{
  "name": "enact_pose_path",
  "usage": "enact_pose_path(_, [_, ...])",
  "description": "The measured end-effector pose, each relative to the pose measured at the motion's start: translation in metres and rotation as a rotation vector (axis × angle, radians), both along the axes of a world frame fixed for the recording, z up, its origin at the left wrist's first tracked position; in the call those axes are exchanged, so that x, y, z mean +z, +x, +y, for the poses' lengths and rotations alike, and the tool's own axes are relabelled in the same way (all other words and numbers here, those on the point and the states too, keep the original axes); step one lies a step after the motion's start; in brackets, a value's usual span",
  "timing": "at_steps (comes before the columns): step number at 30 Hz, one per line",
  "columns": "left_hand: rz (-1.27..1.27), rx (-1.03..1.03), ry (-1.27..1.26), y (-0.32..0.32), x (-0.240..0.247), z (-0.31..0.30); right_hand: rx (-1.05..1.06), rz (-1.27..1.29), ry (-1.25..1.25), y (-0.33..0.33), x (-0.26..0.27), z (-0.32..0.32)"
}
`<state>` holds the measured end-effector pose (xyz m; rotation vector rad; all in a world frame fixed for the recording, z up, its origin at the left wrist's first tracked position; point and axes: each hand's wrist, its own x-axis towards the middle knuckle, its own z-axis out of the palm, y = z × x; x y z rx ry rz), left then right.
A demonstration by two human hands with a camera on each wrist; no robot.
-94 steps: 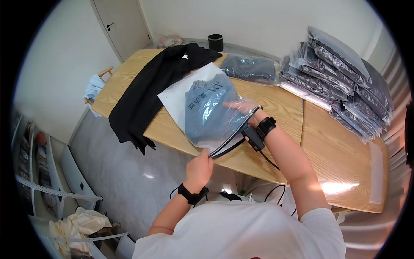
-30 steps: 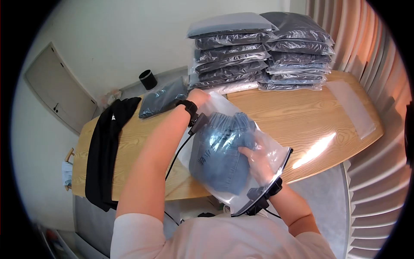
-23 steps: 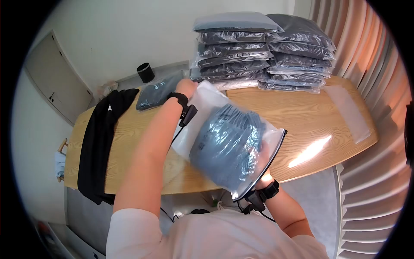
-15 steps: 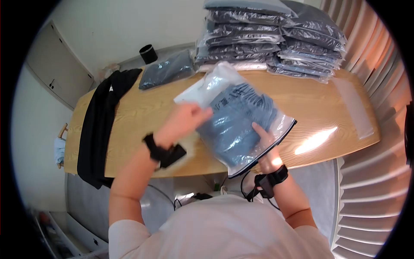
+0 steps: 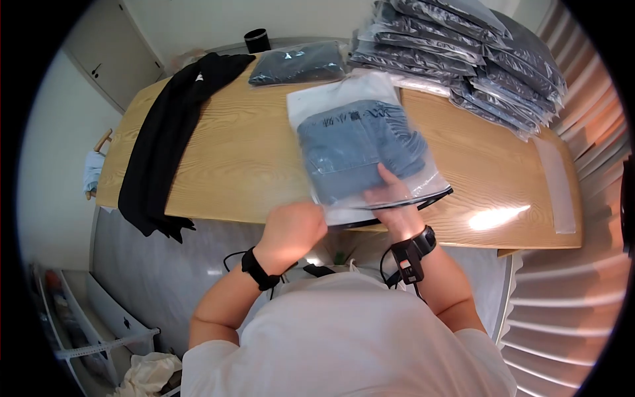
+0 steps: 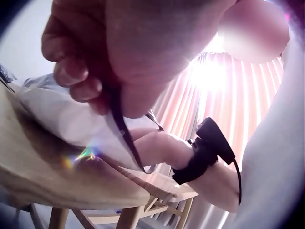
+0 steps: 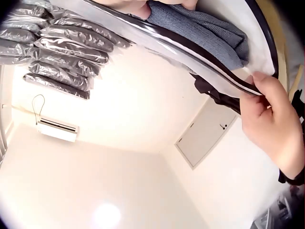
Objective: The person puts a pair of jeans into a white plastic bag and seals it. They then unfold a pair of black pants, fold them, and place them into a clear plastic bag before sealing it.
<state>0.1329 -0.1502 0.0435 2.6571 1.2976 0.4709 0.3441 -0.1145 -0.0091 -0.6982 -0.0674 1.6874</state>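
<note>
A clear zip bag (image 5: 305,99) with black lettering and a black-edged mouth lies over the table's front edge. Inside shows a folded blue denim garment (image 5: 344,155). My left hand (image 5: 294,231) pinches the left end of the bag's mouth; in the left wrist view, the dark zip strip (image 6: 121,129) runs from between its curled fingers. My right hand (image 5: 393,205) reaches through the mouth into the bag, with a digit on the garment's upper face. In the right wrist view, the denim (image 7: 205,36) passes between its digits, most of the hand being out of frame.
A wooden table (image 5: 231,155) carries a black garment (image 5: 162,142) on the left, hanging over the front. Behind lies a bagged dark garment (image 5: 297,64), beside tall stacks of bagged clothes (image 5: 430,46). A flat translucent strip (image 5: 555,185) lies at the right.
My left hand has let go of the bag's far edge and come back to its mouth. The bag has swung from slanted to nearly straight, lower on the table; my right hand stays inside.
</note>
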Motion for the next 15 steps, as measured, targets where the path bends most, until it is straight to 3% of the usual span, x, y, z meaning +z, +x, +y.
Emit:
enact_pose_path(1, [-0.001, 0.009, 0.009, -0.006, 0.000, -0.002, -0.035, 0.051, -0.054, -0.016, 0.018, 0.003])
enact_pose_path(2, [-0.036, -0.165, 0.033, -0.011, -0.001, -0.006, -0.069, 0.101, -0.110, -0.026, 0.029, 0.005])
enact_pose_path(3, [-0.068, -0.337, 0.059, -0.015, -0.003, -0.010, 0.072, -0.194, 0.172, -0.016, -0.045, 0.028])
enact_pose_path(6, [-0.121, -0.267, 0.027, -0.023, -0.006, -0.023, 0.162, 0.020, -0.017, -0.035, -0.010, 0.040])
enact_pose_path(7, [-0.167, -0.261, 0.076, -0.028, -0.007, -0.023, 0.209, -0.378, 0.195, -0.044, -0.011, 0.043])
enact_pose_path(8, [-0.165, -0.247, 0.089, -0.034, -0.007, -0.024, 0.222, -0.378, 0.209, -0.052, -0.013, 0.054])
enact_pose_path(10, [-0.180, -0.165, 0.114, -0.045, -0.007, -0.027, 0.161, -0.089, -0.029, -0.066, -0.024, 0.078])
enact_pose_path(13, [-0.173, -0.120, 0.155, -0.059, -0.005, -0.027, 0.263, -0.051, 0.150, -0.078, -0.035, 0.097])
enact_pose_path(15, [-0.158, -0.092, 0.162, -0.066, -0.008, -0.026, 0.282, -0.122, 0.130, -0.084, -0.033, 0.104])
